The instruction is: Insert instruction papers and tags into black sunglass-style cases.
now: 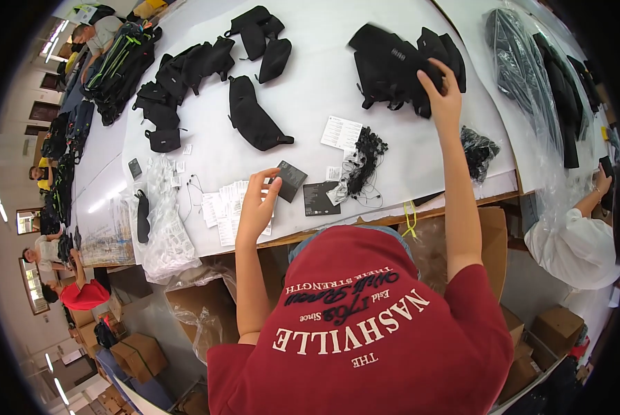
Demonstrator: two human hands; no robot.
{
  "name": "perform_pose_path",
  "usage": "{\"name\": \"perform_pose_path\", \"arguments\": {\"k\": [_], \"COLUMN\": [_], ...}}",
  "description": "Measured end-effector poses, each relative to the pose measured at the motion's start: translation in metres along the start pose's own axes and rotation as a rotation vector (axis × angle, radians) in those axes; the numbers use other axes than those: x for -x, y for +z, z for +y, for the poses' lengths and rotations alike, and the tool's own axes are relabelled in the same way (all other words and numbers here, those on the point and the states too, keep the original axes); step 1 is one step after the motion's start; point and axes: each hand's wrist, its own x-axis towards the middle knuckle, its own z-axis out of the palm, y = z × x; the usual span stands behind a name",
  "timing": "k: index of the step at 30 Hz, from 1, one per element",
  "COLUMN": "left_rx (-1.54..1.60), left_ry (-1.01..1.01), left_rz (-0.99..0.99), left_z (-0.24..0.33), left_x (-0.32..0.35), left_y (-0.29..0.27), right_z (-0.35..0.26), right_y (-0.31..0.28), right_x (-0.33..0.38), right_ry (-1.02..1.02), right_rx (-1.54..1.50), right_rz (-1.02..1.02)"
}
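Near the table's front edge, my left hand (256, 209) pinches a black card tag (292, 181) by its corner. My right hand (444, 95) reaches farther out to the right. It grips a black fabric pouch (401, 68), slightly blurred, above other black pouches (445, 50). Another black card tag (320, 199) lies flat beside a bundle of black tag strings (365, 162). To the left of that are spread white printed slips (228, 206). A single curved black pouch (256, 116) lies farther in on the table.
More black pouches (192, 66) lie at the far left of the white table (310, 90). A clear plastic bag (163, 228) rests at the front left, and a bag of black strings (478, 151) at the right. Cardboard boxes (138, 356) stand below; co-workers (85, 294) work nearby.
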Motion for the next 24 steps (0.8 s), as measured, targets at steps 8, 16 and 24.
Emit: {"name": "perform_pose_path", "arguments": {"k": [8, 16, 24], "left_rx": [-0.230, -0.762, -0.554], "left_ry": [0.057, -0.160, -0.384], "left_rz": [0.032, 0.656, 0.401], "left_z": [-0.061, -0.146, -0.178], "left_x": [0.016, 0.035, 0.044], "left_y": [0.029, -0.012, -0.016], "right_z": [0.090, 0.073, 0.089], "right_y": [-0.021, -0.012, -0.028], "right_x": [0.052, 0.187, 0.209], "right_ry": [0.322, 0.379, 0.247], "right_rx": [0.252, 0.798, 0.787], "right_rz": [-0.272, -0.805, -0.507]}}
